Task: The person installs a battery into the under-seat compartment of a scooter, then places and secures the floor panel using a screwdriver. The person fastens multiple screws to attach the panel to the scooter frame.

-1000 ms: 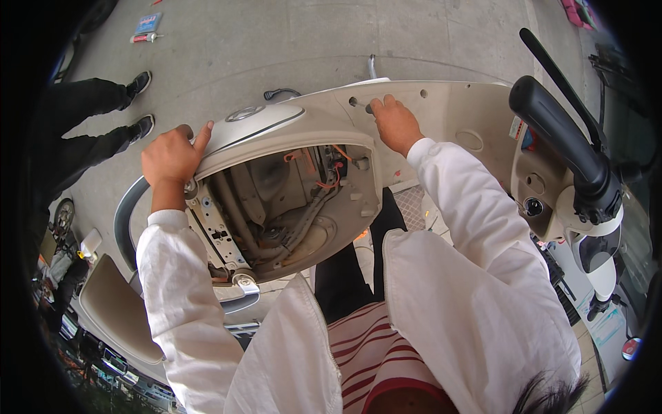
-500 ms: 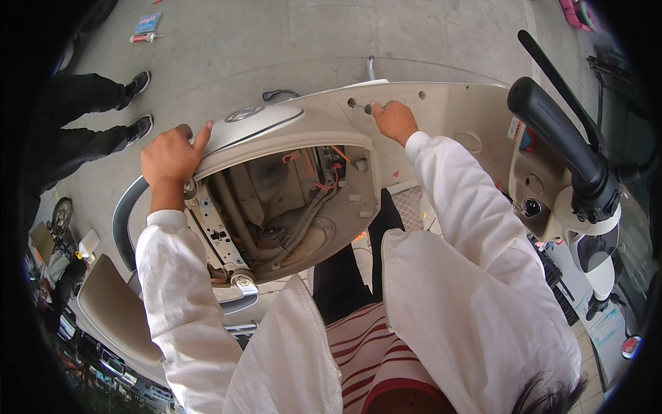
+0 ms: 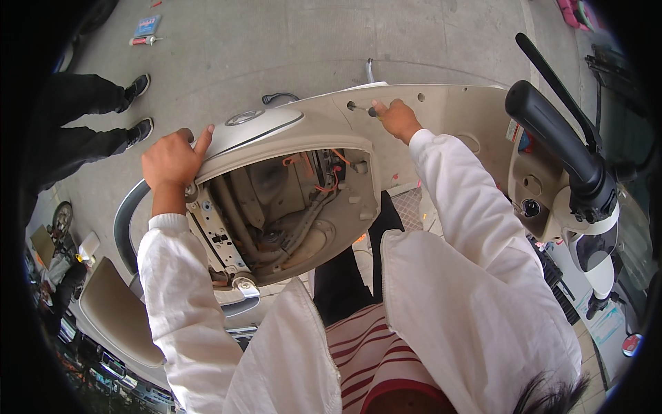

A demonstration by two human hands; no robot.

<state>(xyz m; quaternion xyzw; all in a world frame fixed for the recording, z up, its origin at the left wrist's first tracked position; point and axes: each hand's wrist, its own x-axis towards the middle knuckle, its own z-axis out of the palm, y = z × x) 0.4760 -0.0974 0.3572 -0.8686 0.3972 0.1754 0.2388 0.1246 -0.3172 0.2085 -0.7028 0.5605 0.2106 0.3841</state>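
A screwdriver [image 3: 373,111] is held in my right hand [image 3: 399,120], fingers closed around its handle. Its thin shaft points left into a dark round hole [image 3: 351,105] in the beige floorboard panel [image 3: 448,103] of a scooter; the tip is hidden there. My left hand [image 3: 172,160] grips the edge of the white side cover [image 3: 258,123] at the scooter's rear, thumb up and the other fingers curled, partly hidden. Between my arms gapes the open under-seat bay [image 3: 276,200], with orange wires [image 3: 298,160] and hoses inside.
The black handlebar grip [image 3: 545,117] and brake lever rise at right. A grey grab rail [image 3: 125,221] curves behind my left hand, near a beige seat-like part [image 3: 117,310]. Another person's legs [image 3: 89,114] stand at far left. A blue package [image 3: 147,26] and tube lie on the floor.
My right hand has shifted very slightly right and down with the screwdriver, and a bit more of the shaft shows. My left hand keeps its grip on the side cover.
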